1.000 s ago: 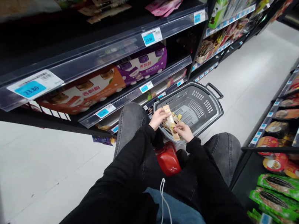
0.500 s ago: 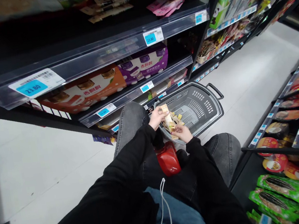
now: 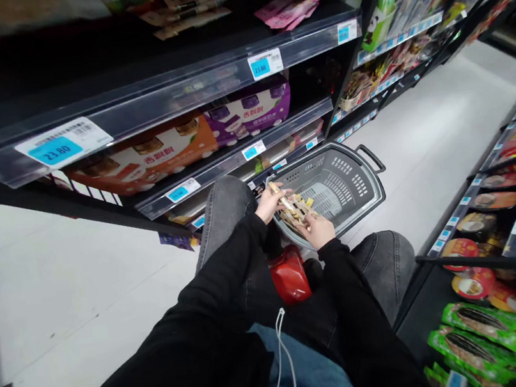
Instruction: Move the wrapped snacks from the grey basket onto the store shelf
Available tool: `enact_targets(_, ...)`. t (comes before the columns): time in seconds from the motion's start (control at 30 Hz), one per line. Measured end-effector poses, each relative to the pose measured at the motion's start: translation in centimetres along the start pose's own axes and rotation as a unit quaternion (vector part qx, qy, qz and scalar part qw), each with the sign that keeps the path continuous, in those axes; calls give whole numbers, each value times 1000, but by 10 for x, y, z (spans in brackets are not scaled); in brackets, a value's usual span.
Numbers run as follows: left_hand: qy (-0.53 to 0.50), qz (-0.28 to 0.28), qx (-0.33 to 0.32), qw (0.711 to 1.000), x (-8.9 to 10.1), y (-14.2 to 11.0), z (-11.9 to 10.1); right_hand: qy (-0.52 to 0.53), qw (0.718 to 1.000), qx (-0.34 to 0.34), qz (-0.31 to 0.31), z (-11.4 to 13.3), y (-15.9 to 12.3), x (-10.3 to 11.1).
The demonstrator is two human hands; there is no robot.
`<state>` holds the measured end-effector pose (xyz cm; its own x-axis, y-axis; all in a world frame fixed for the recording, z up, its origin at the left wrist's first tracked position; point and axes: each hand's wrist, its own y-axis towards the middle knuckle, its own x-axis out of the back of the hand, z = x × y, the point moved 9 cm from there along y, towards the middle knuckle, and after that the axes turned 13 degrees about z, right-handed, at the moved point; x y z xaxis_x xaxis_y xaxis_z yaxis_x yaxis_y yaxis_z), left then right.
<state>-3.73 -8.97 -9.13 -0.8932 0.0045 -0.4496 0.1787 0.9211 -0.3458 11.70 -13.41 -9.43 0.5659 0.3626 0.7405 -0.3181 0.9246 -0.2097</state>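
Narrow shop aisle with pale floor [image 3: 73, 292], dark shelving on both sides. Left shelving [image 3: 142, 104] edged with clear strips and blue price tags [image 3: 54, 151], stocked with orange cartons [image 3: 146, 158] and purple cartons [image 3: 250, 107]. Right shelving [image 3: 512, 239] filled with round tubs [image 3: 463, 250] and green packets [image 3: 491, 323] lower down. Grey plastic basket [image 3: 359, 188] on the floor ahead, between the knees and the left shelving, black handle at its far rim. Left hand [image 3: 270, 203] at the basket's near rim, fingers closed around one end of a slim tan snack packet [image 3: 283, 202], held slanted over the basket. Right hand [image 3: 318, 230] just beside, at the same near rim, fingers curled narrow onto the lower end of a loose bunch of similar packets [image 3: 297, 210]; exact grip hard to tell at this size. Yellow-wrapped pieces [image 3: 308, 202] lying in the basket close to both hands. Red object [image 3: 290, 276] below the hands, between grey-trousered legs. Black sleeves [image 3: 224, 289] reaching forward from the foreground.
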Motion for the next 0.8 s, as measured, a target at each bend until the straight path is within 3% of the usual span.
enact_targets(0.1, -64, 33, 5, 997, -6, 1, 2, 109, 994, -7, -20, -10, 5, 1)
enact_targets(0.17, -94, 68, 7, 993, -12, 1, 3, 221, 975, -18, -30, -21, 9, -2)
enact_targets(0.33, -117, 131, -8, 984, -23, 2, 5, 416, 906, -2, 81, -24, 16, -27)
enact_targets(0.43, -108, 105, -15, 989, -18, 3, 5, 442, 890, -10, 109, -20, 14, -34)
enact_targets(0.57, -75, 63, -34, 995, -8, 2, 0, 457, 884, -23, 94, -20, 14, -30)
enact_targets(0.8, 25, -8, -12, 1000, 11, 6, 2, 499, 861, -100, 9, -59, 14, -13)
